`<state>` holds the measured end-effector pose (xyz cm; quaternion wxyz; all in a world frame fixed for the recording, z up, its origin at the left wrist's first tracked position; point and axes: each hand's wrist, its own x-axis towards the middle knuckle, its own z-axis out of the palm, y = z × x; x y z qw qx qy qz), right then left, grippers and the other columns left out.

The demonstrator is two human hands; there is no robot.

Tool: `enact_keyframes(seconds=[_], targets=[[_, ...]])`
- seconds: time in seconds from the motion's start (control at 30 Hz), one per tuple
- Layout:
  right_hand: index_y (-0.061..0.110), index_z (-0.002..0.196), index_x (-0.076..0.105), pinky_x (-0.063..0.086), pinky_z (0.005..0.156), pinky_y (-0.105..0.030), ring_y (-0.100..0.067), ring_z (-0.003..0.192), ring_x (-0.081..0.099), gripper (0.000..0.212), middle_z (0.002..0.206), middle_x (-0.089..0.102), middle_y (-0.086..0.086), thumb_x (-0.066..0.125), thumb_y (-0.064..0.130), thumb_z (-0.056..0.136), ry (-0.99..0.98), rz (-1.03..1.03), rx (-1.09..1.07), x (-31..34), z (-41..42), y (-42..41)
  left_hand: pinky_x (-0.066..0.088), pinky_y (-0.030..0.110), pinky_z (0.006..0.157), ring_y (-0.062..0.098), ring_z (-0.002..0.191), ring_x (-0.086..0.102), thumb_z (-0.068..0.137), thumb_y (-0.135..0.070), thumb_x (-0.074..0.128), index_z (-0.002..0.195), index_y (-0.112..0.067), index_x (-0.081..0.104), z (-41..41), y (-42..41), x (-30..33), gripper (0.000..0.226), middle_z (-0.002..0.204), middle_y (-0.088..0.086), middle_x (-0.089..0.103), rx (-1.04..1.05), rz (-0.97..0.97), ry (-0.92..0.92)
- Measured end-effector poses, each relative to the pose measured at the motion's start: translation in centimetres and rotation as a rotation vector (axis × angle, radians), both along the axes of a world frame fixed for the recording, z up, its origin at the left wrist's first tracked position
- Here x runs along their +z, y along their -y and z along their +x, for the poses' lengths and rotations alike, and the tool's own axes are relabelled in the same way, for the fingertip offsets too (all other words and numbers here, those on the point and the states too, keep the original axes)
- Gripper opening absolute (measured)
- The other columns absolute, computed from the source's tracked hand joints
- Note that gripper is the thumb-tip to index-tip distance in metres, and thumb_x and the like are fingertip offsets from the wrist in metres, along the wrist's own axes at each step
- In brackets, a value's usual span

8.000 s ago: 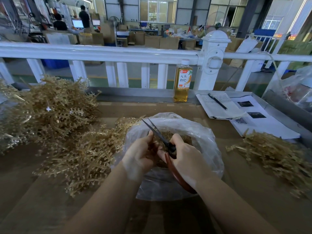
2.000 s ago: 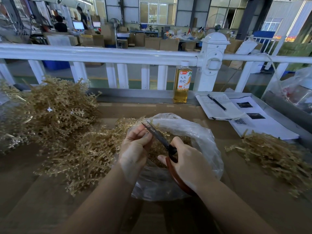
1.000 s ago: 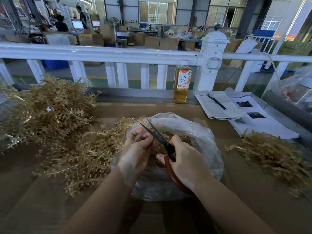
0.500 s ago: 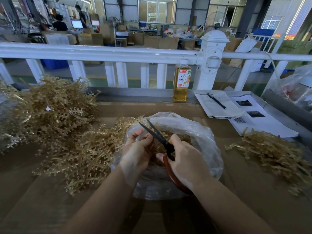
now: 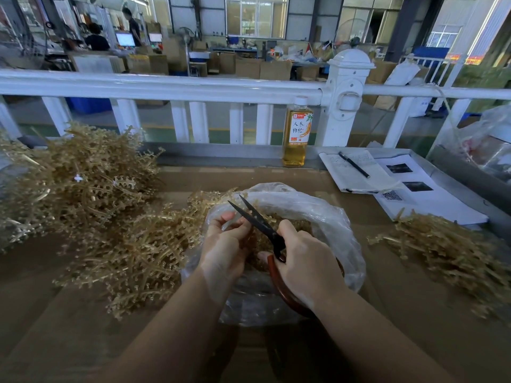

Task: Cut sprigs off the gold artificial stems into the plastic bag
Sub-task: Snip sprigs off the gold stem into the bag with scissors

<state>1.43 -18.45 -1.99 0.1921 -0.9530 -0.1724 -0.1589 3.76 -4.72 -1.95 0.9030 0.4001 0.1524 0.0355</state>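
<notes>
Over my plastic bag (image 5: 329,217), right hand (image 5: 307,261) gripping scissors (image 5: 260,221), blades parted toward 11 o'clock, left hand (image 5: 224,244) pinching a gold stem (image 5: 250,239).

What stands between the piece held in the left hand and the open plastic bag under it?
Nothing visible. The left hand holds its piece directly over the open mouth of the plastic bag, beside the open blades of the scissors in the right hand. The piece itself is mostly hidden.

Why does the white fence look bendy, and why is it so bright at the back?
Head view: the wide lens bows the straight fence, most near the edges; daylight through the far windows glares, while the table near the hands is dimmer.
</notes>
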Motion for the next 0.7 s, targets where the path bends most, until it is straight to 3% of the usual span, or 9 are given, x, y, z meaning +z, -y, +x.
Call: enact_keyframes(seconds=[0.23,0.4,0.57,0.7], targets=[[0.025,0.102,0.040,0.034,0.061,-0.020,-0.011,0.068,0.050,0.033,0.076,0.053,0.007,0.055,0.052,0.091,-0.009,-0.007,0.015,0.09,0.15,0.04,0.052,0.025,0.051,0.015,0.064,0.063,0.087,0.011,0.052,0.091,-0.020,0.045,0.03,0.01,0.16,0.031,0.083,0.007,0.063,0.000,-0.010,-0.011],[0.024,0.105,0.042,0.031,0.059,-0.016,-0.009,0.066,0.047,0.032,0.075,0.050,0.010,0.056,0.050,0.091,-0.007,-0.025,0.016,0.17,0.20,0.07,0.049,0.030,0.063,0.016,0.072,0.062,0.088,0.012,0.050,0.093,-0.018,0.045,0.15,0.11,0.17,0.031,0.086,0.008,0.061,-0.012,0.008,-0.020],[0.023,0.107,0.044,0.020,0.049,-0.011,-0.008,0.063,0.043,0.032,0.073,0.047,0.010,0.057,0.048,0.092,-0.008,-0.039,0.022,0.36,0.05,0.16,0.050,0.030,0.068,0.017,0.077,0.064,0.088,0.012,0.049,0.113,-0.011,0.048,0.29,0.11,-0.08,0.034,0.090,0.008,0.064,-0.024,0.017,-0.005],[0.024,0.105,0.043,0.034,0.058,-0.016,-0.010,0.066,0.051,0.031,0.077,0.057,0.007,0.054,0.050,0.092,-0.022,-0.031,0.025,0.26,0.05,0.28,0.058,0.030,0.061,0.017,0.068,0.070,0.087,0.014,0.048,0.105,-0.008,0.056,0.28,0.06,0.04,0.029,0.084,0.009,0.067,-0.068,0.011,0.013]])
